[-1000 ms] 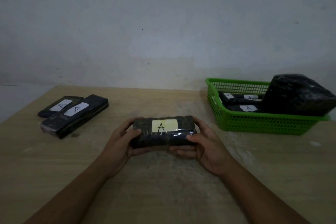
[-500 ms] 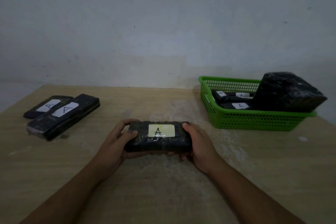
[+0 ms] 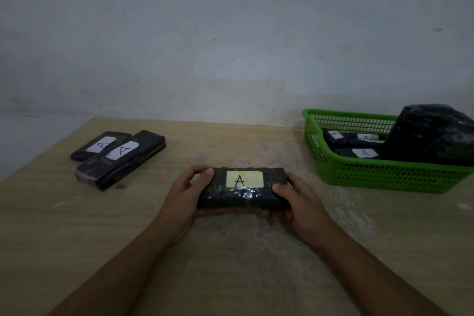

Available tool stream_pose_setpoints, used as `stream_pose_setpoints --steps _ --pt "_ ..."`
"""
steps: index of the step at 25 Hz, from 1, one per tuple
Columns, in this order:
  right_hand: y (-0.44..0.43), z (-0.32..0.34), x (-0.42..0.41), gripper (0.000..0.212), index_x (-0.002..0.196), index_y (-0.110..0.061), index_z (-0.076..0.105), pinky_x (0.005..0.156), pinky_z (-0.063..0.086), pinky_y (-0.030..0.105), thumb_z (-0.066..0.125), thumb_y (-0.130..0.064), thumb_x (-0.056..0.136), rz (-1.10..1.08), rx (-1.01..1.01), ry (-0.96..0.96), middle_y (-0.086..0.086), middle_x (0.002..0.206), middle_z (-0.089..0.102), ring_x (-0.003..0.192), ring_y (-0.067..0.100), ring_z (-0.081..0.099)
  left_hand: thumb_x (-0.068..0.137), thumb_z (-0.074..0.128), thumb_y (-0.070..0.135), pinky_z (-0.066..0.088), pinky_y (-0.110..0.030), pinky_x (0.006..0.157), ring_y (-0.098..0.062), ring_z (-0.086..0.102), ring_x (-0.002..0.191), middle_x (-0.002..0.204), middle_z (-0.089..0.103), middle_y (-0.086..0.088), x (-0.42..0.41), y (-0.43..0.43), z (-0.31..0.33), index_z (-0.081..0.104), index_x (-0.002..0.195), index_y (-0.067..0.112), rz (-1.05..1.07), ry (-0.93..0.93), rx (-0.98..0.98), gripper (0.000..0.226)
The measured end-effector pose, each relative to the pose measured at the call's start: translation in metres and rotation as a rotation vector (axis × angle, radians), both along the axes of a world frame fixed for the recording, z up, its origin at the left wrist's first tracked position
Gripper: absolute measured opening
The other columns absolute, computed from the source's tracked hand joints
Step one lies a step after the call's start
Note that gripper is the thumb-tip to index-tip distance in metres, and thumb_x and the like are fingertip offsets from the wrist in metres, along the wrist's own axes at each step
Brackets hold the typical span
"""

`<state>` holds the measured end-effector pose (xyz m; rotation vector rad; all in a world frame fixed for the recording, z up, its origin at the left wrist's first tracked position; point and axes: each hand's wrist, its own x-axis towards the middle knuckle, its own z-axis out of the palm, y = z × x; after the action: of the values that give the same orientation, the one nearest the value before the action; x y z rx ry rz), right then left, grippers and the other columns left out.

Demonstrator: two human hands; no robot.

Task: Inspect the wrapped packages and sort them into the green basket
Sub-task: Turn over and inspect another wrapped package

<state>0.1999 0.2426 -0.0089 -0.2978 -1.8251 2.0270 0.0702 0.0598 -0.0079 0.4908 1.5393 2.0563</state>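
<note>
At the middle of the counter [image 3: 230, 277], we note the left hand [image 3: 184, 195] and right hand [image 3: 300, 202] gripping opposite ends of the wrapped package [image 3: 230, 196], "A" label up, green basket [image 3: 384, 174] to the right, holding other packages.

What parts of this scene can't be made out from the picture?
Head view:
The held package: underside hidden by itself, ends covered by the left hand and right hand.
The green basket: right end cut off by the frame edge; the big black bundle hides what lies behind it.
The farthest basket label: too small to read.
The rear left package: partly hidden by the package in front.
</note>
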Motion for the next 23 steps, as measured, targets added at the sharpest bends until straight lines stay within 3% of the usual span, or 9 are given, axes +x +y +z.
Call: stream_pose_setpoints --steps 3,5,9,11,16,19,21,23 --pt "0.002 0.005 0.003 0.02 0.11 -0.01 0.061 0.045 0.046 0.032 0.047 -0.005 0.097 -0.049 0.044 0.004 0.019 0.082 0.072 0.054 0.028 0.061 0.075 0.065 0.02 0.058 -0.049 0.081 -0.036 0.066 0.107 0.12 0.065 -0.016 0.002 -0.002 -0.004 0.054 0.123 0.015 -0.152 -0.046 0.031 0.049" --pt "0.002 0.004 0.005 0.021 0.112 -0.014 0.06 0.046 0.047 0.031 0.049 -0.007 0.096 -0.046 0.049 -0.018 0.014 0.083 0.074 0.056 0.026 0.063 0.073 0.067 0.011 0.059 -0.046 0.08 -0.037 0.066 0.105 0.12 0.063 -0.019 0.003 -0.001 -0.005 0.054 0.122 0.017 -0.152 -0.013 0.031 0.051" --pt "0.001 -0.004 0.002 0.041 0.121 -0.026 0.056 0.077 0.059 0.036 0.071 -0.015 0.085 -0.064 0.141 -0.092 0.0 0.106 0.074 0.093 0.018 0.072 0.081 0.064 -0.001 0.062 -0.037 0.07 -0.032 0.068 0.098 0.113 0.065 -0.015 0.008 0.0 0.003 0.053 0.122 0.02 -0.059 0.12 -0.044 0.047" --pt "0.001 -0.005 -0.001 0.046 0.121 -0.026 0.056 0.08 0.057 0.033 0.075 -0.014 0.081 -0.093 0.128 -0.106 -0.001 0.109 0.073 0.099 0.017 0.07 0.082 0.064 -0.002 0.061 -0.032 0.068 -0.028 0.068 0.097 0.112 0.065 -0.012 0.01 0.0 0.003 0.053 0.122 0.021 -0.037 0.176 -0.072 0.047" --pt "0.001 -0.003 -0.005 0.051 0.115 -0.027 0.06 0.086 0.057 0.04 0.078 -0.022 0.067 -0.129 0.099 -0.11 0.001 0.108 0.073 0.1 0.021 0.069 0.084 0.063 0.002 0.056 -0.051 0.085 -0.032 0.064 0.106 0.12 0.061 -0.012 0.008 0.0 -0.003 0.051 0.124 0.027 -0.069 0.179 -0.078 0.049" --pt "0.0 -0.002 -0.001 0.046 0.116 -0.028 0.057 0.069 0.058 0.034 0.078 -0.016 0.077 -0.064 0.111 -0.107 0.005 0.107 0.072 0.087 0.021 0.07 0.083 0.064 0.006 0.055 -0.049 0.089 -0.029 0.061 0.11 0.122 0.059 -0.008 0.007 0.0 -0.005 0.046 0.13 0.028 -0.058 0.186 -0.095 0.054" --pt "0.001 0.002 0.003 0.045 0.117 -0.031 0.056 0.048 0.05 0.028 0.079 -0.025 0.078 -0.001 0.085 -0.089 0.009 0.104 0.073 0.071 0.023 0.067 0.078 0.067 0.014 0.055 -0.045 0.091 -0.026 0.061 0.111 0.125 0.059 -0.007 0.006 -0.001 -0.005 0.045 0.132 0.027 -0.051 0.191 -0.109 0.06" --pt "0.002 0.006 0.005 0.04 0.117 -0.03 0.055 0.038 0.042 0.024 0.07 -0.04 0.081 0.026 -0.003 -0.082 0.012 0.102 0.073 0.063 0.028 0.065 0.077 0.065 0.015 0.055 -0.046 0.091 -0.026 0.061 0.112 0.126 0.059 -0.007 0.005 -0.001 -0.005 0.048 0.13 0.024 -0.077 0.144 -0.067 0.056"
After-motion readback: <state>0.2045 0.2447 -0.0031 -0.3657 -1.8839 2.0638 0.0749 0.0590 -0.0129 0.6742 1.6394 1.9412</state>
